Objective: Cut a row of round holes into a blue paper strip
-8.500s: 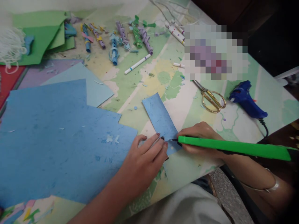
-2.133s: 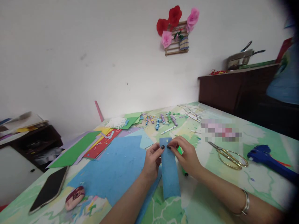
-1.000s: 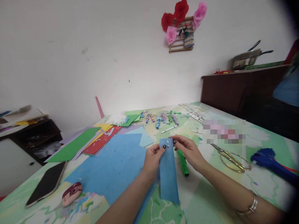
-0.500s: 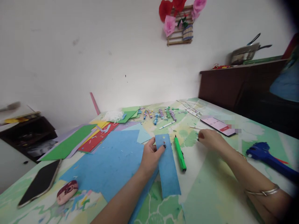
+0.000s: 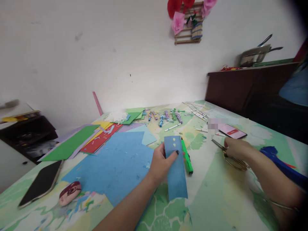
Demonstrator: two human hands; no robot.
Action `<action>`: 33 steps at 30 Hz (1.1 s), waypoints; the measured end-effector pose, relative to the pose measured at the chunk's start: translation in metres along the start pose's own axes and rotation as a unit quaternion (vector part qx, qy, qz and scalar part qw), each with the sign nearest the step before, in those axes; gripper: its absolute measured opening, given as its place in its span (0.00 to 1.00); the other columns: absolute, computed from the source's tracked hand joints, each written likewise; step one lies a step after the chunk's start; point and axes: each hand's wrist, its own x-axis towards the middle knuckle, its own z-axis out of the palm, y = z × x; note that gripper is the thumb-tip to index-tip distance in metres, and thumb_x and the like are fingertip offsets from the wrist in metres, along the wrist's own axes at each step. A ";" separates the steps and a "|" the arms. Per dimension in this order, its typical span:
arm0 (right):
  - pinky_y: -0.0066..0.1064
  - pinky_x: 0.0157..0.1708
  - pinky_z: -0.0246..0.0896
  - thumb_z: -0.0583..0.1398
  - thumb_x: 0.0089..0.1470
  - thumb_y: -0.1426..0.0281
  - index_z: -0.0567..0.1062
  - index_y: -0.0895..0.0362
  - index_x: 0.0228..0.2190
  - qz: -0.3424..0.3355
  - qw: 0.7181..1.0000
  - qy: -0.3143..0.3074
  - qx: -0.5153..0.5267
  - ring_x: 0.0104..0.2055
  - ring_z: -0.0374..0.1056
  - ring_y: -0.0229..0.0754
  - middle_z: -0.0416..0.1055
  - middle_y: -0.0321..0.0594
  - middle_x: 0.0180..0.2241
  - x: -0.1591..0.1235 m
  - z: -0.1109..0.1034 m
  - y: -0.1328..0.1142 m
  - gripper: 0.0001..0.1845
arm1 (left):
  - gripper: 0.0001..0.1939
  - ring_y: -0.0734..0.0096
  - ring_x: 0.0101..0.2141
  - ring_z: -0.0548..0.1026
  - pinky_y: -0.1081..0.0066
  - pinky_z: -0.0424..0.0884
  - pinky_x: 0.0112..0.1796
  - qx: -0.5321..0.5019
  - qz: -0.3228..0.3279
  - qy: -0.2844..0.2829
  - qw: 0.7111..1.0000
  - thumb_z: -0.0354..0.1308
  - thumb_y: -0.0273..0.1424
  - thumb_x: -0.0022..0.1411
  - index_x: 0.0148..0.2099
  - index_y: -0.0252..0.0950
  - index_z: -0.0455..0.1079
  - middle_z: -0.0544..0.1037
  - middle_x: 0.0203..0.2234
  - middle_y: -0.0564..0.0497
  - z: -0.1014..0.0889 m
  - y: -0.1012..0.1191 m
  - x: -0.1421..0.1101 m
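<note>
Blue paper strip (image 5: pixel 176 173) lies lengthwise away from the person on the table (image 5: pixel 216 199), left hand (image 5: pixel 162 162) fingers clamped on its far end; right hand (image 5: pixel 237 148) closes over scissors (image 5: pixel 231 157) well to its right.

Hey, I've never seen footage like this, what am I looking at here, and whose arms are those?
There is one picture, from a camera worn on a person's head, looking forward and down, so the two bare arms are the wearer's own. The left hand holds up a blue paper strip with small holes near its top. The right hand rests on gold-handled scissors on the table. Between the hands lies a green marker. Also on the table: a large blue sheet, coloured papers, a black phone, and a blue glue gun.
</note>
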 end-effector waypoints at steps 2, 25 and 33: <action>0.31 0.20 0.44 0.67 0.32 0.78 0.66 0.58 0.15 0.020 0.998 -0.056 -0.038 0.16 0.56 0.35 0.58 0.34 0.12 -0.003 -0.007 -0.005 0.13 | 0.19 0.55 0.29 0.78 0.61 0.74 0.29 0.001 -0.003 -0.016 1.000 0.64 0.32 0.48 0.42 0.33 0.64 0.78 0.32 0.42 0.002 -0.002 -0.002; 0.25 0.15 0.51 0.58 0.49 0.59 0.72 0.55 0.42 -0.080 0.947 -0.157 0.269 0.17 0.55 0.33 0.67 0.34 0.21 -0.079 -0.023 -0.097 0.19 | 0.17 0.76 0.24 0.63 0.73 0.62 0.25 -0.195 -0.142 -0.050 0.969 0.54 0.39 0.59 0.49 0.38 0.67 0.65 0.30 0.52 -0.009 -0.009 -0.008; 0.26 0.13 0.53 0.61 0.50 0.66 0.66 0.52 0.49 -0.388 0.909 -0.009 0.149 0.13 0.57 0.33 0.67 0.31 0.18 -0.114 -0.010 -0.117 0.23 | 0.26 0.72 0.26 0.68 0.70 0.65 0.32 -0.243 -0.204 -0.058 0.947 0.53 0.48 0.57 0.53 0.40 0.67 0.67 0.30 0.50 -0.024 -0.007 -0.015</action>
